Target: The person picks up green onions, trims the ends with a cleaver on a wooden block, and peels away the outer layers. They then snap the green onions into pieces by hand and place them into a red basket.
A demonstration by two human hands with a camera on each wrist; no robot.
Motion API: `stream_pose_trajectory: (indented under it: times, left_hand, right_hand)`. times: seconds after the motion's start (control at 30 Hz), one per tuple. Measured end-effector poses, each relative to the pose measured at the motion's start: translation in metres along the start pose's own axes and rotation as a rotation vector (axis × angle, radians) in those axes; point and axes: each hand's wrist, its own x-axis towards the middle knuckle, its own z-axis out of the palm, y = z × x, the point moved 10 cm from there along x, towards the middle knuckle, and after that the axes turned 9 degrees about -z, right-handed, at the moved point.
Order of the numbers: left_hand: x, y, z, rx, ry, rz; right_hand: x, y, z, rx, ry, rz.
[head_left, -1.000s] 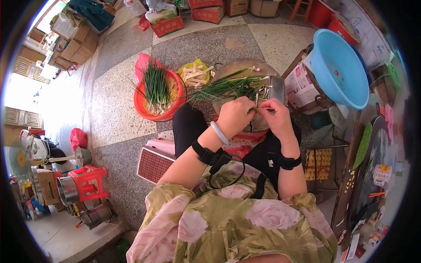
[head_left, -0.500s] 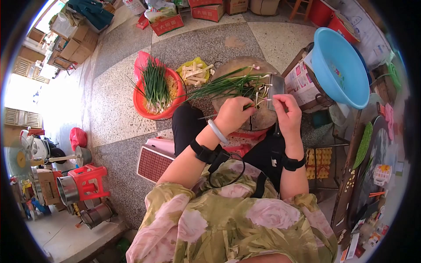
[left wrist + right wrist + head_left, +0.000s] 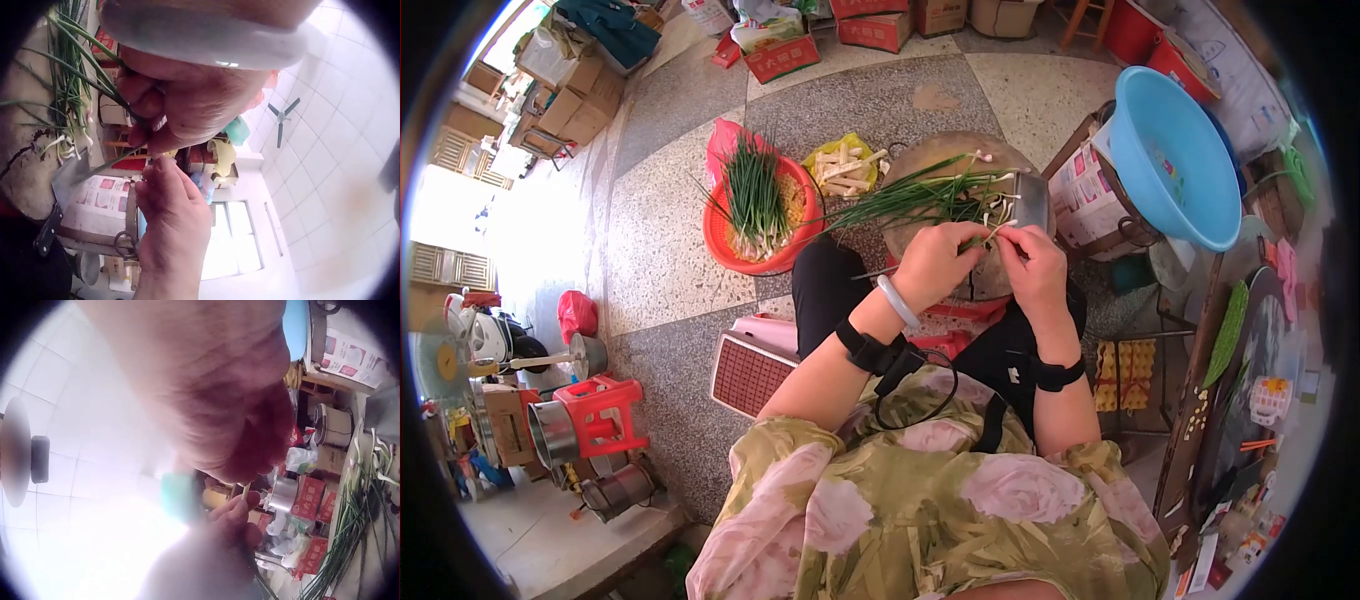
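Observation:
My left hand [image 3: 940,262] grips a scallion [image 3: 106,86], its green leaves passing between the curled fingers. Thumb and fingertips of my right hand [image 3: 1034,268] pinch the scallion near its pale end, close beside the left fingertips. In the right wrist view, a short pale piece of stem shows between the two hands. Just beyond them, a bunch of scallions [image 3: 920,198] lies across the round chopping board [image 3: 910,158], white bulbs to the right. A cleaver [image 3: 70,178] rests at the board's right side, with its black handle toward me.
An orange-red basket [image 3: 718,240] with more scallions stands on the floor at left, next to a yellow bag of pale cut sticks [image 3: 847,172]. A large blue basin [image 3: 1170,150] sits raised at right. Cardboard boxes [image 3: 784,60] line the back.
Half a second ago my right hand was drawn away to the right, over the cleaver, fingers apart. It has since come back left to the scallion. The left hand stays nearly in place.

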Motion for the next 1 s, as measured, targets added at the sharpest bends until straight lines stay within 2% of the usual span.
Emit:
stream_pose_trajectory:
  times: [0.2,0.3,0.43,0.83,1.0]
  left_hand:
    - [-0.006,0.013,0.002,0.246,0.072,0.110]
    - [-0.006,0.017,0.006,0.351,0.056,0.099]
    - [-0.007,0.019,0.007,0.367,0.062,0.117]
    - [-0.005,0.009,0.010,0.235,0.008,0.088]
    - [-0.002,0.003,0.006,0.002,-0.037,0.028]
  right_hand:
    - [0.000,-0.003,0.004,-0.082,-0.005,-0.027]
    - [0.001,-0.007,0.004,-0.165,0.014,-0.054]
    - [0.003,-0.009,0.003,-0.214,0.022,-0.074]
    - [-0.001,-0.003,0.004,-0.200,-0.014,-0.081]
    - [-0.003,0.009,-0.008,-0.110,0.020,0.033]
